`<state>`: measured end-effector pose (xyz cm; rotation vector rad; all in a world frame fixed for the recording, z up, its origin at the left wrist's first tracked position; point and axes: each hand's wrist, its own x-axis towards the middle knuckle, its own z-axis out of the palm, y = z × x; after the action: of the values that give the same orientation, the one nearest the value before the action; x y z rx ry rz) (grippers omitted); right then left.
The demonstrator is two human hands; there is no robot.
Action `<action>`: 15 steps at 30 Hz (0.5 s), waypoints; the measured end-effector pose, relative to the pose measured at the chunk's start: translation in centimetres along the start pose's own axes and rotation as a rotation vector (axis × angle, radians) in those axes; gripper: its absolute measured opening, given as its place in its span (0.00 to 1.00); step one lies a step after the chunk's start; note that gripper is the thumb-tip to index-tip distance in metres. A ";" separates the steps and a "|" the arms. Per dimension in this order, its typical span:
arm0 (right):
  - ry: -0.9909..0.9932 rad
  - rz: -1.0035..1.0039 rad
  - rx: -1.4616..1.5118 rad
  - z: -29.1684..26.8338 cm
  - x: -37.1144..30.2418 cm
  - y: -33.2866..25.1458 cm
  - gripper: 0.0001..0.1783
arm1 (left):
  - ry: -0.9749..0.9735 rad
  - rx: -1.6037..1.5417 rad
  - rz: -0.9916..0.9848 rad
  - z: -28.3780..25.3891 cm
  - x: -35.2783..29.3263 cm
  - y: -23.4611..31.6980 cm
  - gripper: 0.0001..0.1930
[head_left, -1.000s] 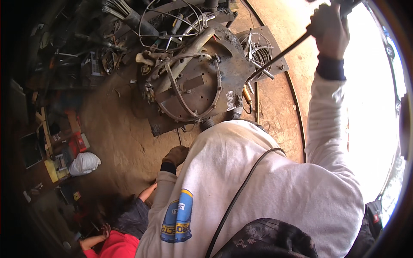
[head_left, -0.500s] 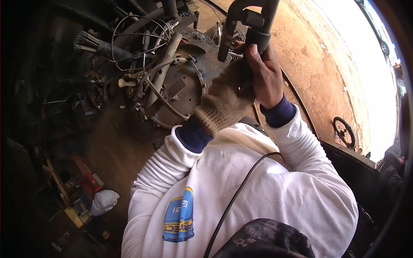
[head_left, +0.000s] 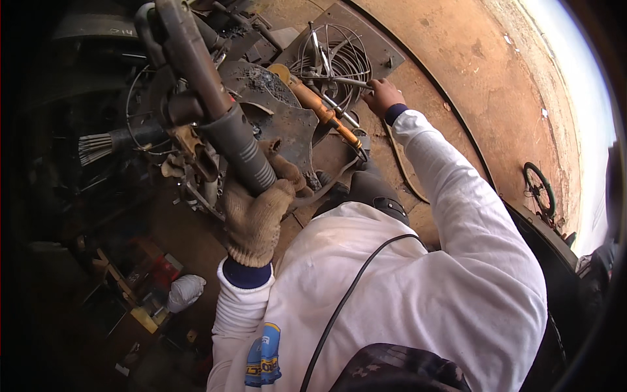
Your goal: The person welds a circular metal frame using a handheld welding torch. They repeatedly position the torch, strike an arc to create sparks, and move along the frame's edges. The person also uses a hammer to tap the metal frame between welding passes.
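Note:
My left hand (head_left: 256, 219), in a brown knit glove, is closed round the ribbed grey cylindrical end of a heavy dark metal piece (head_left: 241, 147). Its thick arms rise toward the upper left, with a short round stub between them. Out to the right, my bare right hand (head_left: 384, 98) has its fingers closed on the end of a grey metal bar (head_left: 353, 82). This bar lies across a coil of wire or rod (head_left: 339, 59). An orange angle grinder (head_left: 312, 101) with a yellowish disc rests between my hands, on and beside a dark round metal plate (head_left: 287, 130).
A dark tube with a bundle of thin rods (head_left: 96, 147) juts out at the left. A flat steel plate (head_left: 382, 49) lies under the coil. A white bag (head_left: 186, 292) sits at lower left beside wooden pieces. A small wheel (head_left: 539, 189) stands far right.
My hands have separated. The left has carried the metal piece down and left; the right has let go of it and reached out right to the bar. The view has shifted, showing the grinder and coil.

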<state>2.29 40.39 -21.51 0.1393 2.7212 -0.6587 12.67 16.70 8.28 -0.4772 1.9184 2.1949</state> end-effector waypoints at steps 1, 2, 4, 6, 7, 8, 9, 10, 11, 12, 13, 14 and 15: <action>-0.064 0.016 -0.147 0.5 0.5 -0.2 0.24 | 0.011 0.027 -0.008 0.2 -0.1 0.1 0.20; -0.061 0.040 -0.200 1.4 1.6 0.1 0.24 | 0.018 0.042 -0.007 0.2 -0.1 -0.1 0.21; -0.116 0.014 -0.267 2.9 3.1 0.9 0.25 | 0.036 0.098 -0.022 -0.1 0.2 -0.7 0.25; -0.144 -0.017 -0.301 4.6 4.3 1.6 0.22 | 0.044 0.092 -0.055 0.3 0.4 -0.5 0.26; -0.145 -0.025 -0.314 5.0 5.0 1.7 0.19 | 0.045 0.078 -0.058 0.4 0.5 -0.5 0.27; -0.146 -0.032 -0.327 5.3 5.5 1.9 0.16 | 0.048 0.052 -0.078 0.6 0.6 -0.5 0.28; -0.147 -0.037 -0.338 5.6 6.0 2.2 0.14 | 0.050 0.026 -0.098 0.7 0.7 -0.5 0.28; -0.174 -0.043 -0.319 5.6 6.3 1.8 0.14 | 0.066 0.013 -0.118 1.0 0.5 0.0 0.29; -0.182 -0.055 -0.308 5.4 6.3 1.4 0.13 | 0.061 -0.020 -0.121 1.1 0.3 0.2 0.29; -0.261 -0.059 -0.221 5.0 6.3 1.2 0.13 | 0.043 -0.061 -0.127 0.8 0.0 0.1 0.29; -0.341 -0.061 -0.134 4.6 6.2 0.9 0.14 | 0.025 -0.102 -0.133 0.5 -0.3 -0.1 0.29; -0.326 -0.102 -0.055 4.1 5.8 0.9 0.15 | 0.038 -0.137 -0.132 0.4 -0.6 -0.2 0.29; -0.335 -0.142 -0.003 4.2 5.6 1.3 0.16 | 0.016 -0.126 -0.111 -0.2 -0.9 -0.6 0.28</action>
<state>-1.51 39.72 -27.53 -0.1535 2.4226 -0.6517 13.71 16.67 7.97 -0.6082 1.7234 2.2556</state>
